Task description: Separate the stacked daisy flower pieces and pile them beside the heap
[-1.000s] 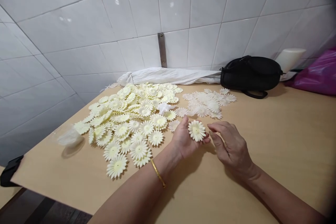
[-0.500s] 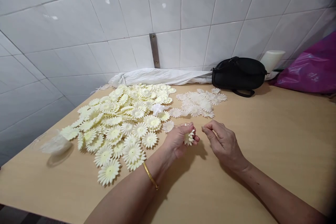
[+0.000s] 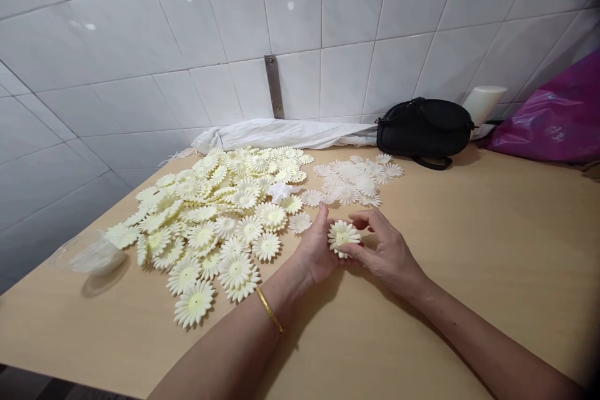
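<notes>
A pale yellow artificial daisy (image 3: 344,235) with a small dark hole at its centre lies face up between my hands. My left hand (image 3: 320,247) supports it from below on the fingers, its thumb raised and off the petals. With thumb and fingers at the flower's right and lower edges, my right hand (image 3: 382,250) pinches it. The right fingertips are partly hidden behind the petals. Left of my hands spreads a large heap of similar pale yellow flower heads (image 3: 201,234). Just beyond my hands lies a smaller pile of thin whitish petal pieces (image 3: 349,181).
A clear plastic container with white contents (image 3: 97,256) sits at the left table edge. At the back, a rolled white cloth (image 3: 285,134) runs along the tiled wall, beside a black case (image 3: 425,128), a white cylinder (image 3: 485,103) and a purple bag (image 3: 555,115).
My right hand has moved left to the daisy and now touches its edge. The daisy has turned from edge-on to face up, and my left thumb has lifted from it.
</notes>
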`<state>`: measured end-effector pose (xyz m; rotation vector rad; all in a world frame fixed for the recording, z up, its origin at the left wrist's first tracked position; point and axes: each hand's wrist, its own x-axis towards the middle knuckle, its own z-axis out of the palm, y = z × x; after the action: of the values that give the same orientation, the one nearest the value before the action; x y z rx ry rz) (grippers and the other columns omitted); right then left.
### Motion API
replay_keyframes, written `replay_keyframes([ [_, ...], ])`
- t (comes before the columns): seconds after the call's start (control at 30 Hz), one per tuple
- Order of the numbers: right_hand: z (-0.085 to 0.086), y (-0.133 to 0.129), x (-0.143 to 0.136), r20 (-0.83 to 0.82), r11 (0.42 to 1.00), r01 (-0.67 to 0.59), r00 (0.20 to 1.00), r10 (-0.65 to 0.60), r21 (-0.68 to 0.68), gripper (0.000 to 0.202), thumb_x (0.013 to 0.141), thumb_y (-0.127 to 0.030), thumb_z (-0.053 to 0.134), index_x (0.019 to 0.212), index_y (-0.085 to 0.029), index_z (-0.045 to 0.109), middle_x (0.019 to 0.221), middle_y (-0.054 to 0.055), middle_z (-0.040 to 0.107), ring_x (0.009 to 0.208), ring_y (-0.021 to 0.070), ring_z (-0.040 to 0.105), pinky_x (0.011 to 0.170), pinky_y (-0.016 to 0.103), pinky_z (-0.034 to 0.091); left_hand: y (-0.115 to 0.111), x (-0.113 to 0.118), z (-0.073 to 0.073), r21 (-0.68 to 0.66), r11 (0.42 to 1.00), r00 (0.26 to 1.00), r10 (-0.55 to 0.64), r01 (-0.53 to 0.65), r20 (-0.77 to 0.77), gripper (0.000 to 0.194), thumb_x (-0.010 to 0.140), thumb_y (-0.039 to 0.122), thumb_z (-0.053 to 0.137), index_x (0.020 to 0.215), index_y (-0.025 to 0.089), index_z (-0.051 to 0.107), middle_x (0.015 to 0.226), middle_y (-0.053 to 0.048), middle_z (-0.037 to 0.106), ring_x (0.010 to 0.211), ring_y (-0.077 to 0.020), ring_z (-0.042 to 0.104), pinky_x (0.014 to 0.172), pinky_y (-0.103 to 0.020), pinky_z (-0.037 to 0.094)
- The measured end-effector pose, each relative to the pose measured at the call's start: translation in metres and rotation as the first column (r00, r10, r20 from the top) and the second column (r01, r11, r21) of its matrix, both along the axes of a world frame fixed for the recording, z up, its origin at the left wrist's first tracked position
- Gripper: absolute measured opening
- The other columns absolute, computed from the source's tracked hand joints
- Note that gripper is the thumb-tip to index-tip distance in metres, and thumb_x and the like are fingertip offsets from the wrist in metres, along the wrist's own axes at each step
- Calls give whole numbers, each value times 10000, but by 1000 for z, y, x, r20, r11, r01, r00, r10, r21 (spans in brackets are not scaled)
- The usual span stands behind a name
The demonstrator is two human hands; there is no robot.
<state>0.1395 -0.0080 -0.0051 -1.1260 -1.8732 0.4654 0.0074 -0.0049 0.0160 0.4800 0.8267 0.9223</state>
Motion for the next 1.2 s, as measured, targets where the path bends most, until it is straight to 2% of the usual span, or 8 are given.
replay_keyframes([
  [0.2, 1, 1, 0, -22, 987, 6, 1000, -10, -161, 170, 735, -337, 561, 785, -195, 483, 710, -7, 512, 626, 126, 482, 534, 234, 387, -3, 0, -6, 113, 985, 979, -145, 130, 140, 364, 768, 431, 479, 874, 100, 584, 693, -68, 591, 629, -170, 570, 666, -371, 475],
  [0.33, 5, 0, 1, -71, 987, 24, 997, -35, -156, 116, 748, -289, 538, 724, -187, 489, 620, -24, 484, 560, 109, 446, 512, 227, 368, -4, -2, -10, 172, 978, 976, -146, 118, 159, 182, 662, 193, 610, 805, 81, 615, 746, -73, 607, 717, -166, 569, 757, -356, 452],
  [0.47, 7, 1, 3, -100, 989, 27, 994, -42, -145, 79, 743, -258, 536, 729, -181, 524, 636, -17, 514, 585, 116, 470, 542, 232, 379, -4, -2, -10, 262, 959, 981, -146, 109, 126, 215, 596, 66, 630, 811, 79, 639, 771, -77, 628, 733, -158, 575, 743, -316, 446],
  [0.67, 10, 1, 3, -114, 992, 1, 993, -15, -127, 134, 766, -287, 517, 721, -168, 561, 625, -3, 528, 574, 119, 467, 539, 237, 376, -2, -3, -12, 271, 957, 995, -104, 99, 3, 263, 540, 33, 663, 797, 87, 654, 662, -41, 624, 606, -110, 562, 673, -259, 443],
  [0.87, 6, 4, 3, -209, 972, -66, 978, 17, -228, 287, 810, -365, 449, 599, -180, 506, 521, -20, 491, 497, 108, 445, 483, 236, 359, 0, -4, -12, 294, 952, 973, -19, 88, -229, 214, 543, 175, 708, 720, 86, 627, 634, -53, 620, 550, -129, 558, 571, -271, 457],
  [0.97, 6, 5, 3, -395, 914, -232, 915, 88, -333, 302, 810, -416, 437, 622, -187, 496, 522, -19, 513, 479, 122, 493, 476, 255, 397, 1, -4, -9, 321, 942, 954, -2, 103, -301, 224, 567, 246, 698, 697, 94, 598, 605, -55, 624, 499, -135, 562, 526, -276, 461],
  [1.07, 7, 4, 3, -538, 810, -429, 825, 172, -400, 219, 779, -403, 509, 809, -188, 537, 594, -15, 578, 520, 141, 564, 544, 290, 450, 1, -5, -6, 360, 923, 932, 2, 137, -362, 230, 592, 297, 679, 661, 110, 564, 544, -43, 608, 429, -136, 555, 434, -240, 425],
  [1.2, 10, 1, 4, -605, 721, -543, 766, 216, -431, 244, 728, -349, 601, 889, -186, 516, 691, -7, 615, 599, 146, 605, 647, 322, 463, 1, -5, -6, 385, 908, 912, 10, 163, -411, 242, 606, 319, 670, 608, 132, 516, 466, 2, 548, 323, -110, 497, 325, -190, 330],
])
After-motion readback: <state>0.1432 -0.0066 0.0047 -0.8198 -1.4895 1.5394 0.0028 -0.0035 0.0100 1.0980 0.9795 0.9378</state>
